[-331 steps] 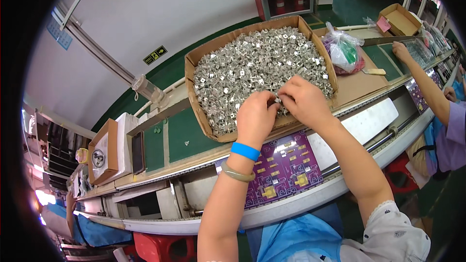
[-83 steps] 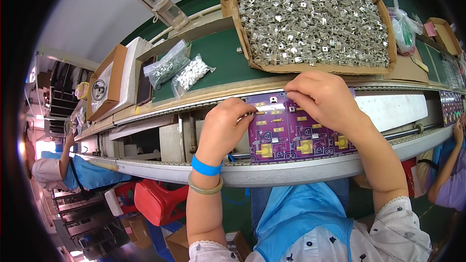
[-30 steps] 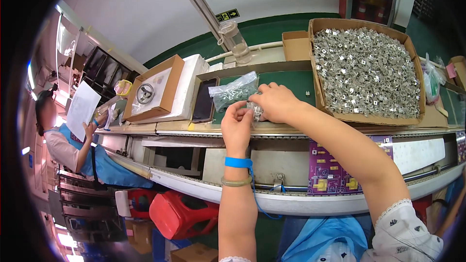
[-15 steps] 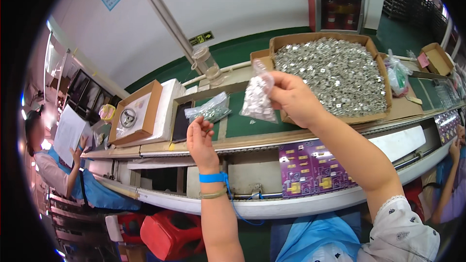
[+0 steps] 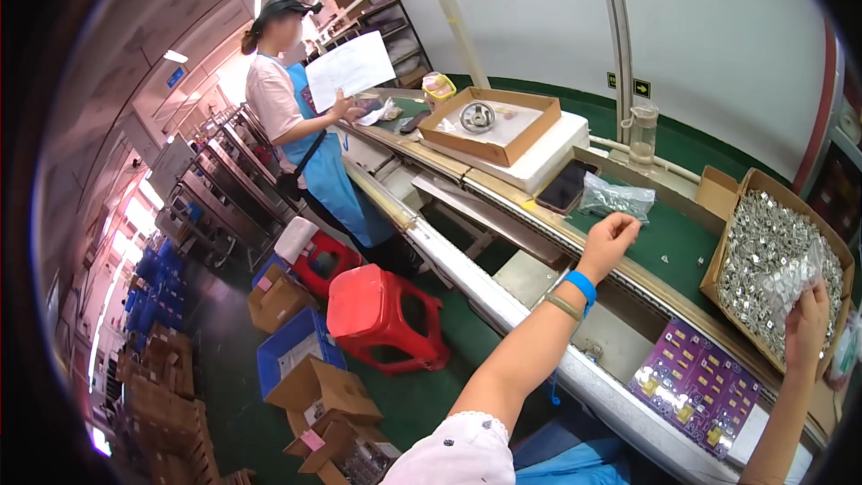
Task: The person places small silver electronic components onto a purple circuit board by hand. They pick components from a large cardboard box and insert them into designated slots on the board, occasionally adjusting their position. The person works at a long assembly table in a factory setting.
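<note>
A workshop with a green floor (image 5: 440,413) is crossed by a long conveyor line (image 5: 485,296), beside which a white sheet (image 5: 350,72) is held by a co-worker (image 5: 346,193) in a blue apron. A carton (image 5: 709,286) is heaped with small metal parts; near it, a purple circuit board (image 5: 696,386) is borne on the line. Above the carton, a clear bag of white pieces (image 5: 788,283) is pinched by the right hand (image 5: 808,313). The left hand (image 5: 611,241) is curled near a bag of greenish parts (image 5: 620,198); whether anything is gripped cannot be told.

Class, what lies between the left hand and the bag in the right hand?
In the head view, green mat with two small loose pieces, then the brown carton's left wall and metal parts.
</note>
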The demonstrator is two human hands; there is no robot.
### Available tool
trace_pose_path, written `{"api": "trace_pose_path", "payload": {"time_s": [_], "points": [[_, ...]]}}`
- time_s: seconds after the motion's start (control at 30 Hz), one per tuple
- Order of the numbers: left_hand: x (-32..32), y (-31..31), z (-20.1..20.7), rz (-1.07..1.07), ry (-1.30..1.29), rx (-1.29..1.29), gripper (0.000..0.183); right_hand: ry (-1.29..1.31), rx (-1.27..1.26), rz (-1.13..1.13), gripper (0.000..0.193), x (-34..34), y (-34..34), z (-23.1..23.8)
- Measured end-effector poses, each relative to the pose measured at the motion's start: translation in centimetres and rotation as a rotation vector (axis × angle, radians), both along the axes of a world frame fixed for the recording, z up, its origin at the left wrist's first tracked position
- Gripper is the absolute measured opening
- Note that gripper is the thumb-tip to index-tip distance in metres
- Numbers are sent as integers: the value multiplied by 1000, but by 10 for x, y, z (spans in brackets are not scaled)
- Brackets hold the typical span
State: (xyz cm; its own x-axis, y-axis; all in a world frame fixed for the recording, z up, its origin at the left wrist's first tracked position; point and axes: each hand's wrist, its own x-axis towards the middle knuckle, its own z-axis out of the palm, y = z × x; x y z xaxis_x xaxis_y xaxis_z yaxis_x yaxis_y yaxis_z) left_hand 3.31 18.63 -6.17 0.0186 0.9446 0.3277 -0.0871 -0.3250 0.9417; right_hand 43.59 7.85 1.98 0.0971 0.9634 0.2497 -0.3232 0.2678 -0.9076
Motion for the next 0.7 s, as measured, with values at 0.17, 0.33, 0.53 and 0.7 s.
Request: {"api": "trace_pose_path", "payload": {"time_s": [0.17, 0.33, 0.53, 0.7], "points": [[2, 4, -1, -23, 25, -11, 15, 25, 9, -39, 35, 11, -4, -8], [9, 6, -1, -17, 50, -21, 16, 49, -43, -238, 32, 21, -11, -23], [4, -3, -2, -9, 98, -17, 18, 51, -45, -65, 37, 86, -19, -69], [6, 1, 3, 75, 282, 144, 20, 31, -30, -222, 37, 116, -42, -81]]}}
